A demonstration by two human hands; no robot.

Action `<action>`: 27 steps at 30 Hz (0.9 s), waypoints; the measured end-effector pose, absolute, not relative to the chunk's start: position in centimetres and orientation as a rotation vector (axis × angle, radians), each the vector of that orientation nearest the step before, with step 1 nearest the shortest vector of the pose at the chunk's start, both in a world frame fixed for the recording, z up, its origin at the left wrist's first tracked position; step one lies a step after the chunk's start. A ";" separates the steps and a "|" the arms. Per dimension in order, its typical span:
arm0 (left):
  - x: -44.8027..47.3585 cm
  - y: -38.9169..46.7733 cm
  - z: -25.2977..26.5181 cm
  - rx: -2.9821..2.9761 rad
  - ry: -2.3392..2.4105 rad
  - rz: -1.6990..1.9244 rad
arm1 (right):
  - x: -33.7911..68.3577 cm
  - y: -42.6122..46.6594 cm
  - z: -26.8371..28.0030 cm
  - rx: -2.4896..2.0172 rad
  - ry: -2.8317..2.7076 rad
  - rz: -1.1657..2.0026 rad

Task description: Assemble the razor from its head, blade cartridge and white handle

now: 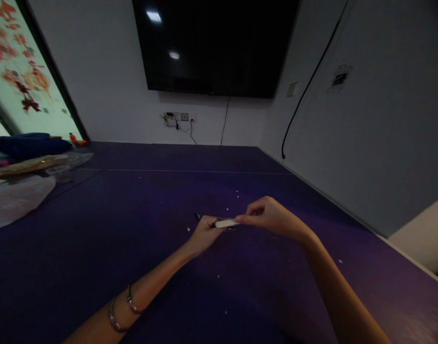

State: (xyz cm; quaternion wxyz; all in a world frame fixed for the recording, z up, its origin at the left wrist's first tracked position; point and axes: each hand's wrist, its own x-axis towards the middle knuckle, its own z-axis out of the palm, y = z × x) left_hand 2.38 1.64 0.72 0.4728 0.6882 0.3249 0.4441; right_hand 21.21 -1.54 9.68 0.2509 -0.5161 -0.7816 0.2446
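My left hand (205, 233) is closed round a slim white strip-like object (224, 223) with a dark end near the thumb. What kind of thing it is does not show clearly. The thumb and fingers of my right hand (262, 215) pinch its right end, the wrist bent inward. Just under the strip a small dark piece (231, 228) shows beside the left fingertips; whether it is held or lies on the surface I cannot tell. Beyond the left hand lies a small dark green thing (197, 216).
White crumbs, such as one scrap (189, 229), dot the dark purple surface (133, 205). Plastic bags (21, 198) and blue cloth (32, 145) are piled at the left. A television (219, 48) hangs above wall sockets (183, 117); a black cable (308, 91) dangles at right.
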 end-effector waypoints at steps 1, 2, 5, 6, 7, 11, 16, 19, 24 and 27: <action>2.2 1.7 0.8 1.694 0.788 1.092 | 21.7 -1.3 9.6 -1.421 -2.126 0.671; 2.1 1.8 0.9 1.698 0.789 1.096 | 22.2 -1.1 9.6 -1.442 -2.122 0.666; 1.8 1.8 1.2 1.700 0.813 1.105 | 23.6 -0.4 9.6 -1.510 -2.097 0.613; 1.8 1.8 1.3 1.700 0.821 1.107 | 23.9 -0.3 9.6 -1.521 -2.091 0.605; 1.8 1.7 1.3 1.699 0.828 1.108 | 24.0 -0.3 9.6 -1.523 -2.086 0.606; 2.2 1.7 1.1 1.676 0.838 1.086 | 23.2 -0.7 9.8 -1.428 -2.063 0.704; 1.8 2.8 1.3 1.580 0.896 1.094 | 22.2 -1.1 10.1 -1.227 -1.914 0.813; 1.0 3.7 2.1 1.485 0.878 1.164 | 22.1 -0.6 9.8 -1.214 -1.730 0.815; -0.2 4.3 3.6 1.438 0.796 1.228 | 21.6 1.0 7.9 -1.340 -1.670 0.517; -0.3 4.1 4.1 1.431 0.766 1.215 | 20.6 1.7 6.0 -1.504 -1.802 0.283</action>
